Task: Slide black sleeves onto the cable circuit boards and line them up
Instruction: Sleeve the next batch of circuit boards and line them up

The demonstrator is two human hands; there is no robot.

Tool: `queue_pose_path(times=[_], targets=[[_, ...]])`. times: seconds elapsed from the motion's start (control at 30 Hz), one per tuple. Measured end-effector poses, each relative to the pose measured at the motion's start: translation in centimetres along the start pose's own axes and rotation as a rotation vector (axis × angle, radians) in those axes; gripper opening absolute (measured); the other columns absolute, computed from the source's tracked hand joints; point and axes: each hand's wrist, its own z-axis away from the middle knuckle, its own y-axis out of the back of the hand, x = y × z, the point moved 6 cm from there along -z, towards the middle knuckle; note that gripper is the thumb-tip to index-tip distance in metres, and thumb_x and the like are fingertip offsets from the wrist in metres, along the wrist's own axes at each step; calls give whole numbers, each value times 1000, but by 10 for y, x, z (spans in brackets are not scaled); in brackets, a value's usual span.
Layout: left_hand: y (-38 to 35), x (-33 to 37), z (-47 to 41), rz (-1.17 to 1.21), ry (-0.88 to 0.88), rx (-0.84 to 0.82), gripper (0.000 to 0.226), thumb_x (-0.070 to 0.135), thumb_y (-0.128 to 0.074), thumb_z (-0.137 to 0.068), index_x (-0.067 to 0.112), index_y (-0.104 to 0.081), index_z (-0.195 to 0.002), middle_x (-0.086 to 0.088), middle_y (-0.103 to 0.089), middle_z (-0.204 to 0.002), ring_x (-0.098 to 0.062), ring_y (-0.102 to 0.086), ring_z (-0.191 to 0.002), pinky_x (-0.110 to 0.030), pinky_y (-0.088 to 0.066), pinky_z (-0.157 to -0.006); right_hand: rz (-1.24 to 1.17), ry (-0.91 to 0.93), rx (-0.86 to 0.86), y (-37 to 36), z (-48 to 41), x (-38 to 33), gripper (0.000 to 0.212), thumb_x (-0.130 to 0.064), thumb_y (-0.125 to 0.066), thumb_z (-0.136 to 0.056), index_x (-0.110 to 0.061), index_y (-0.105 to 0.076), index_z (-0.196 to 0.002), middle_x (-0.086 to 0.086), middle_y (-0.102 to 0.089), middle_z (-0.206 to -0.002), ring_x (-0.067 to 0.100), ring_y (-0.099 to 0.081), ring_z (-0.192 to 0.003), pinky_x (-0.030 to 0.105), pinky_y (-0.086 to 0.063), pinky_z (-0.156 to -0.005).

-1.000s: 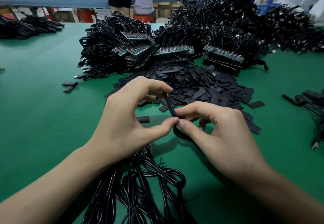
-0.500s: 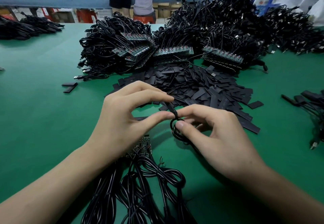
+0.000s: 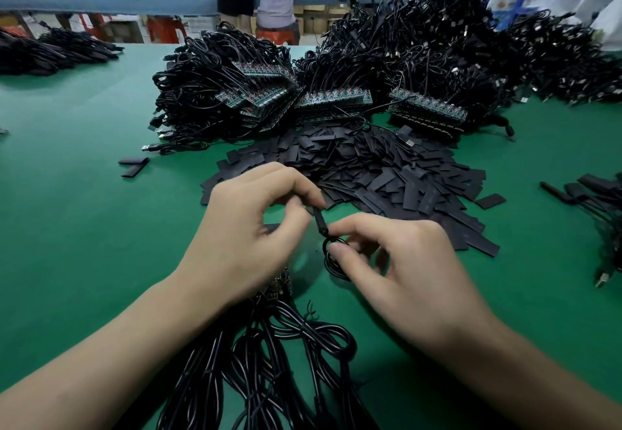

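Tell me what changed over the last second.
The right hand pushed the cable toward the left hand, bowing it into a small loop under the right thumb. Less of the black sleeve shows between the left fingers, which closed lower over it. Both hands keep their pinch. The sleeve pile, cable bundles and green table stayed put.

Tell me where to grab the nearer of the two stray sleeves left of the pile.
Pinch the nearer stray sleeve across its long edges at mid-length, from above: it lies flat on the green mat, clear of the pile.
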Motion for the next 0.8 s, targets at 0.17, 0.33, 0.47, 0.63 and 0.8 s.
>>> queue_pose_path(times=[0.17, 0.33, 0.47, 0.63, 0.8], targets=[[1, 0, 1, 26, 17, -44, 15, 25, -71, -92, 18, -75, -104, 14, -72, -102, -8, -69, -99, -26, -56, -86, -43, -22, 25, 5, -1, 5, 9, -29, -71, -92, -32, -76, -99, -10, -67, -69, 5, -58, -61, 18, -41, -55], [-1, 0, -1, 2, -2, -70, 26, 35, -76, -86, 20, -76, -107, 14, -71, -102, -8, -68, -100, -23, -55, -87, -85, -48, -20, 4, -2, 10, 11, -26, -71, -93, -34, -76, -99, -10, -66, -70, 8, -55, -56, 15, -36, -52], [0, -1, 0, -18, 12, -46, 21, 30, -77, -86, 21, -77, -106, 13, -73, -99, -7, -69, -98, -25, -56, -85, -75, -88, -10, 5, -1, 10, 9, -25, -73, -92, -32, -77, -97, -14, -67, -72, 4, -56, -57, 11, -38, -54], [3, -10, -2, 66, 107, -40, 35, 29, -71, -93, 27, -69, -128, 18, -73, -111, 0, -69, -103, -25, -57, -89, -305, -194, 99, 24, -9, 20, 7, -29, -72, -94, -32, -76, -98, -7, -74, -80, 13, -66, -63, 28, -50, -54], [8, -43, -6, -306, 185, -193, 25, 18, -66, -96, 27, -75, -117, 12, -70, -105, -8, -63, -99, -32, -52, -91, -363, -328, 404, 97, -21, 66, 15, -23, -61, -100, -28, -75, -94, -2, -74, -75, 13, -68, -58, 23, -52, -49]])
